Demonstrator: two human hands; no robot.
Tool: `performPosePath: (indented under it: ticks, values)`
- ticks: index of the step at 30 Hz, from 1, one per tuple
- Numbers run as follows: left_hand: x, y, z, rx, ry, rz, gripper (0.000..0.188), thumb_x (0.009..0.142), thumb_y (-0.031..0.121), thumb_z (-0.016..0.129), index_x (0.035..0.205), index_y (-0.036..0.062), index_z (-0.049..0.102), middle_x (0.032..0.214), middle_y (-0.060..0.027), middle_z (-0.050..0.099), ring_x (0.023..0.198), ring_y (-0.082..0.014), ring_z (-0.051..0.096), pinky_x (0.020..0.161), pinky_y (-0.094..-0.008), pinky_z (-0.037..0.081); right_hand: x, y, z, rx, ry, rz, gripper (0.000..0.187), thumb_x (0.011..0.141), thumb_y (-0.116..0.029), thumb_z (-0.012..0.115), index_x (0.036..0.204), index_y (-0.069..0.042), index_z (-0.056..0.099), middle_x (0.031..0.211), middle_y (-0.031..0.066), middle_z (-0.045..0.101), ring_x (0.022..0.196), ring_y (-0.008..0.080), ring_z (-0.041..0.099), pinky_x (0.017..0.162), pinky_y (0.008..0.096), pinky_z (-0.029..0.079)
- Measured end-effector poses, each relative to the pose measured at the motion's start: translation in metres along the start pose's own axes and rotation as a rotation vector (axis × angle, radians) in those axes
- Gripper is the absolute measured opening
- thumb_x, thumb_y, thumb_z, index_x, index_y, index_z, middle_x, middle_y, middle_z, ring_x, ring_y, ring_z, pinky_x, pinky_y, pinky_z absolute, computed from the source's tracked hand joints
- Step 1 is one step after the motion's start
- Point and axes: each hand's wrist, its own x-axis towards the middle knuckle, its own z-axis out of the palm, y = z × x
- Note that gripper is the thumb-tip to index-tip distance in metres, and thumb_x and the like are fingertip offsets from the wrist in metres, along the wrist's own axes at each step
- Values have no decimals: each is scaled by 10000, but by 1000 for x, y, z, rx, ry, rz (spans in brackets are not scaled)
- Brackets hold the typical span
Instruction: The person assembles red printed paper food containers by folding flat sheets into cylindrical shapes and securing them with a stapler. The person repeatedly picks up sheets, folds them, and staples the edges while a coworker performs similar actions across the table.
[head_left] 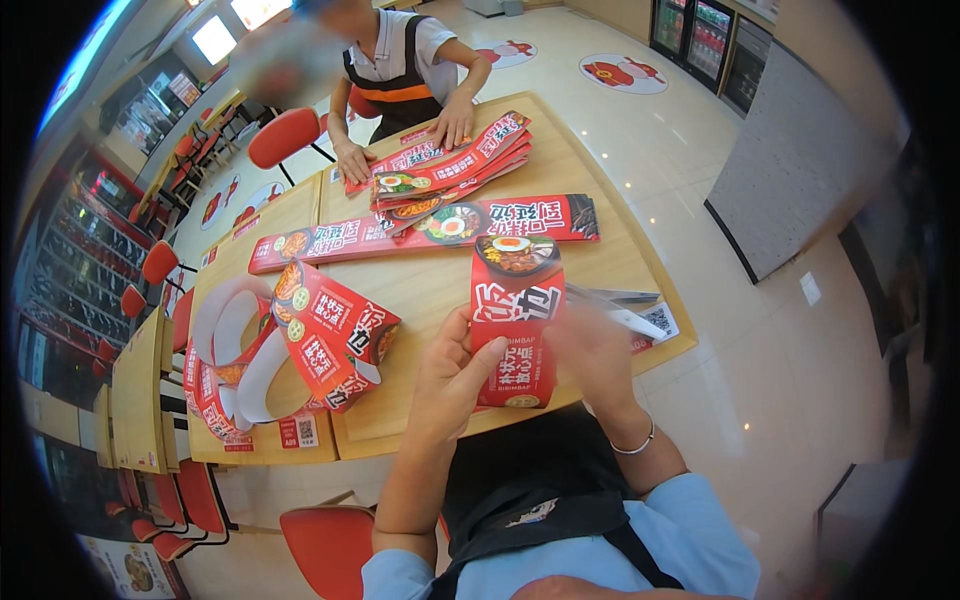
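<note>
While the left hand (460, 372) pinches a red printed band (518, 322) mid-frame, I cannot tell whether the blurred right hand (598, 362) grips.

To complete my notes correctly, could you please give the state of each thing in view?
Held red printed strip: bent into a curve, gripped by left hand
Right hand: blurred, hold unclear
Looped red bands: curved round, resting on table
Long strip stack: flat, across table
Far strip pile: uneven, strips overlapping
Drinks fridge: doors look shut
</note>
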Motion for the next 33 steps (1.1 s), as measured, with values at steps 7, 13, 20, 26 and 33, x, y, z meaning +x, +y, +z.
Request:
performPosePath:
  ticks: [7,13,20,26,33]
  values:
    - [0,0,-2,41,7,-4,371,915,-29,538,1277,-19,458,1151,-97,635,1033,-119,609,887,-255,490,1,4,-3,-138,-19,-15,96,855,-90,705,859,-23,636,766,-14,647,675,7,546,597,165,426]
    - [0,-1,-16,369,-66,61,367,930,-21,523,1288,-21,446,1179,-88,607,1056,-108,585,896,-257,486,2,1,-7,-85,-149,93,105,855,-97,703,900,-34,632,814,-8,661,713,15,572,636,177,458]
    - [-2,0,-20,354,-83,40,320,910,26,592,1217,-31,528,1055,-63,643,924,-86,596,809,-250,492,-3,-1,0,116,-191,109,180,871,-76,675,1037,-15,640,951,23,675,789,37,604,703,201,497]
    - [-6,-17,-18,231,100,-8,202,877,38,650,1065,-35,634,944,-60,691,815,-78,634,729,-231,512,-3,1,-9,-306,-261,-50,272,839,-96,707,1071,11,612,922,40,667,795,73,603,686,237,494]
    - [-9,-24,-34,240,238,88,161,859,8,655,1013,-37,661,885,-51,694,735,-69,630,666,-213,507,34,25,-106,-1339,-210,-448,592,715,-303,783,1175,-21,538,1111,131,594,1027,273,571,862,395,454]
